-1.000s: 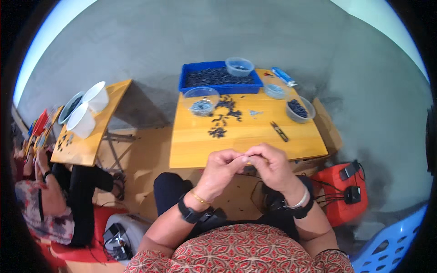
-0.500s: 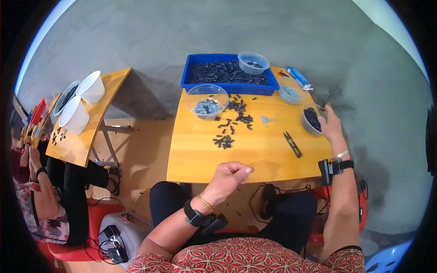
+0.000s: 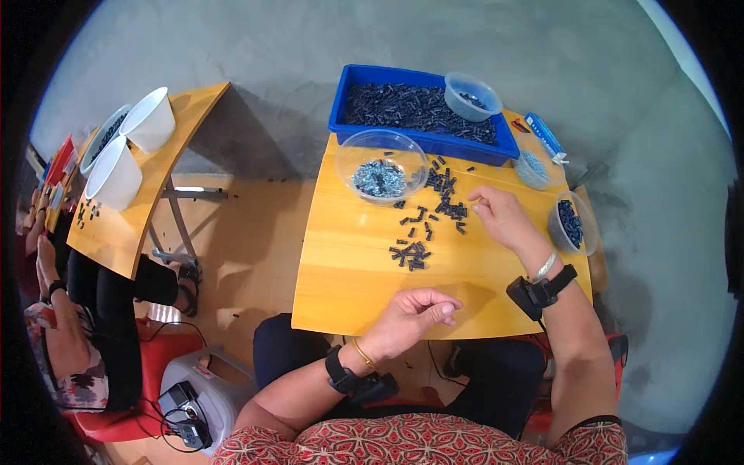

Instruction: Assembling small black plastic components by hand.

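My left hand [image 3: 413,319] is over the near edge of the yellow table, thumb and fingertips pressed together in a pinch; whatever they may hold is too small to make out. My right hand [image 3: 505,220] reaches over the table just right of a loose scatter of small black plastic pieces [image 3: 443,186]. Its thumb and forefinger are bent and slightly apart, with nothing visible between them. A nearer cluster of the black pieces [image 3: 411,254] lies ahead of my left hand. Behind it stands a clear round tub [image 3: 381,172] of small silvery metal parts.
A blue tray [image 3: 338,124] heaped with black pieces stands at the back, a clear tub [image 3: 471,99] resting in it. Along the right edge are a tub of small parts [image 3: 533,170] and a tub of black pieces [image 3: 572,225]. White buckets [image 3: 116,174] occupy another table, beside a seated person.
My right hand has left the tub of black pieces at the right and moved left over the table. The left hand stays pinched near the edge. The view has shifted, and the snips are now hidden.
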Motion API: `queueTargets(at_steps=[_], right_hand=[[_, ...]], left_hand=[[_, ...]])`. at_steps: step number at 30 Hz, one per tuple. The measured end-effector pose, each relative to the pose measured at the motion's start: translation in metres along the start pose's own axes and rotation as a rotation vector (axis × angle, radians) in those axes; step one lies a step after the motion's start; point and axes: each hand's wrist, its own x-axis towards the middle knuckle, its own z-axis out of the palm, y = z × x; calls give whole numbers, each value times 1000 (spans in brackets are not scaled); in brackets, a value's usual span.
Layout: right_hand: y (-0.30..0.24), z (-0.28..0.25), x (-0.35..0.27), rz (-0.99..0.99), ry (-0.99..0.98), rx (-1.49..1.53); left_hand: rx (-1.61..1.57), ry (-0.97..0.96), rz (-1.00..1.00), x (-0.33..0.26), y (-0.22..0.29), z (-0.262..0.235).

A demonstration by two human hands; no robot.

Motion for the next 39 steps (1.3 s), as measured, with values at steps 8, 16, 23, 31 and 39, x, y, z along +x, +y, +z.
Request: queueTargets(at_steps=[8,16,23,31,39], right_hand=[[18,23,33,13,-30,-74],[9,37,23,-162,-63,-114],[-1,39,14,-143,-39,-59],[4,34,9,-232,42,2],[-11,31,10,-258,17,10]], left_hand=[[-79,-52,5,-5,-3,-5],[-75,-48,7,-2,-4,-4],[-60,-63,42,0,-7,-4],[-56,-71,18,-1,-4,-4],[-67,-71,-1,-1,-4,-3]])
